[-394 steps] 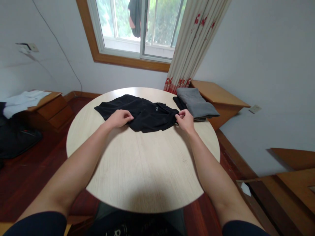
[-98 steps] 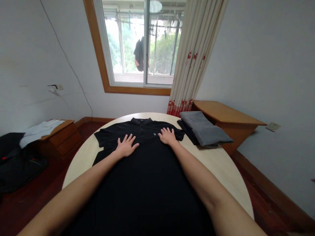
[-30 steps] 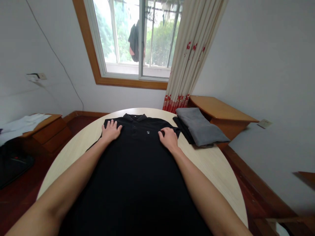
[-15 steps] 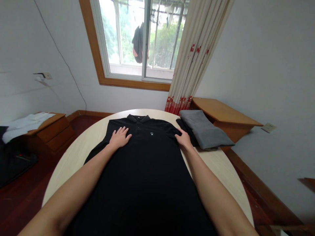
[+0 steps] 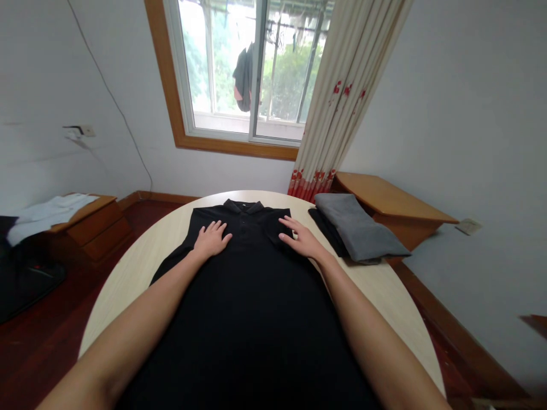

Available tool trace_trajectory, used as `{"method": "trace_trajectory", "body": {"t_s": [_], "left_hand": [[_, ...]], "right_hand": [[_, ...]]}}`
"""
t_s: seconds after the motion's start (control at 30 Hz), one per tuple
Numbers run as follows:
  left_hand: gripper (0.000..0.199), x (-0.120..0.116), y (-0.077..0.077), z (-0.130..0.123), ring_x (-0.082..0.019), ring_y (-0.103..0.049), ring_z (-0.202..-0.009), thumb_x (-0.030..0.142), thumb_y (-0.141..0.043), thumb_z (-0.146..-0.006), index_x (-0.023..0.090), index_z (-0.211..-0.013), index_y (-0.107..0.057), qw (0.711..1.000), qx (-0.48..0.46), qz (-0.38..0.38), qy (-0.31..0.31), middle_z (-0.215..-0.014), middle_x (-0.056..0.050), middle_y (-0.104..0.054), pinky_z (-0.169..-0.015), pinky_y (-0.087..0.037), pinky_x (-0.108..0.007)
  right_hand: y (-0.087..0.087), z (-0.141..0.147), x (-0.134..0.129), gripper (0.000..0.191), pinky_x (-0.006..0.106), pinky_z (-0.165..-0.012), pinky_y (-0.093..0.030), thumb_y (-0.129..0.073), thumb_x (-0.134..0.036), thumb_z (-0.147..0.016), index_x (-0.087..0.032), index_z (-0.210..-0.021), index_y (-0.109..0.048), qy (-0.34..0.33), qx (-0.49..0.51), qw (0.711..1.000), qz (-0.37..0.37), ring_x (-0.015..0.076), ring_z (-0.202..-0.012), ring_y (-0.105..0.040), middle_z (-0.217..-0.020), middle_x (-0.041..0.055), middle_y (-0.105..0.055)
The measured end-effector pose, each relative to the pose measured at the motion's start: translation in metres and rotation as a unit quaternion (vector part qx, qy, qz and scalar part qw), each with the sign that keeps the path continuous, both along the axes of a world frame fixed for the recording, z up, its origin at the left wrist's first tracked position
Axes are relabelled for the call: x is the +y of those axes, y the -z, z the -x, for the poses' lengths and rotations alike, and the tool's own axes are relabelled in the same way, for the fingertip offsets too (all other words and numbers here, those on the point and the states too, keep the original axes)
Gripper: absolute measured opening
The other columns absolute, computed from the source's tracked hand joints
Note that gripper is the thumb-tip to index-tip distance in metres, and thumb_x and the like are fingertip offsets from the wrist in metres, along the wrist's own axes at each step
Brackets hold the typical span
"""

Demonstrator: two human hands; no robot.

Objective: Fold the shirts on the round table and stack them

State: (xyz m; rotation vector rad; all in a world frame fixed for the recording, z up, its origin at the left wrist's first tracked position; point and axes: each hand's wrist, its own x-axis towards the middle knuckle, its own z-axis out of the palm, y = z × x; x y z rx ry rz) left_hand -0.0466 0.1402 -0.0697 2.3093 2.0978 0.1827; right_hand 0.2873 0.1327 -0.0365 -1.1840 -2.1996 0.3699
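Observation:
A black polo shirt (image 5: 252,302) lies front side up on a round pale table (image 5: 128,285), its collar toward the window. Both of its sleeves are folded in over the body. My left hand (image 5: 212,239) rests flat on the upper left of the shirt, fingers spread. Over the folded right sleeve is my right hand (image 5: 301,237), its fingers apart and gripping nothing; whether every fingertip touches the cloth I cannot tell. The small white chest mark is hidden under the sleeve. The near part of the shirt is very dark and its hem cannot be made out.
Folded grey cloth (image 5: 359,228) lies over folded black cloth (image 5: 327,228) at the table's right edge. Behind it stands a wooden desk (image 5: 393,196) beside a curtain (image 5: 337,97). At far left, a low wooden cabinet (image 5: 102,228) bears white cloth (image 5: 53,213).
My right hand has brought the right sleeve inward over the chest and let go of it, covering the white mark. My left hand stays on the shirt. The view has shifted slightly.

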Motion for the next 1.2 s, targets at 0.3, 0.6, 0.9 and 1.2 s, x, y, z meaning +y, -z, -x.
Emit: {"method": "trace_trajectory", "body": {"t_s": [0.3,0.6,0.9,1.2], "left_hand": [[0.067,-0.001,0.000,0.000,-0.029,-0.024,-0.154,0.054,-0.025,-0.102,0.019,-0.158,-0.037,1.000,0.008,-0.001,-0.001,-0.166,-0.009,-0.030,-0.122,-0.023,-0.053],[0.072,-0.023,-0.011,-0.020,-0.034,-0.021,-0.154,0.056,-0.023,-0.101,0.015,-0.160,-0.031,0.998,0.028,0.061,0.011,-0.167,-0.014,-0.023,-0.119,-0.025,-0.060],[0.077,0.027,-0.010,0.024,-0.038,-0.013,-0.155,0.068,-0.020,-0.097,0.026,-0.161,-0.031,0.997,0.000,0.069,-0.046,-0.170,-0.006,-0.016,-0.119,-0.018,-0.067],[0.076,0.076,-0.013,0.034,-0.035,-0.010,-0.156,0.066,-0.014,-0.099,0.026,-0.162,-0.026,0.997,0.018,0.075,-0.026,-0.170,-0.005,-0.013,-0.120,-0.012,-0.066]], "right_hand": [[0.043,0.006,-0.006,0.065,0.048,-0.125,-0.018,-0.034,-0.055,-0.104,-0.018,-0.157,-0.038,0.113,-0.217,0.965,0.098,0.0272,-0.155,-0.020,-0.167,0.0094,-0.025],[-0.016,0.011,0.013,0.078,0.042,-0.111,-0.038,-0.024,-0.073,-0.099,-0.018,-0.132,-0.068,0.146,-0.291,0.928,0.181,0.0330,-0.132,-0.056,-0.140,0.0161,-0.062],[0.025,0.048,0.060,0.071,0.055,-0.123,-0.013,-0.026,-0.060,-0.103,-0.020,-0.161,-0.028,0.185,-0.242,0.939,0.162,0.0301,-0.156,-0.012,-0.169,0.0100,-0.016],[0.027,0.038,0.102,0.074,0.055,-0.124,-0.010,-0.021,-0.062,-0.102,-0.019,-0.162,-0.026,0.202,-0.237,0.937,0.159,0.0290,-0.157,-0.009,-0.170,0.0070,-0.014]]}}
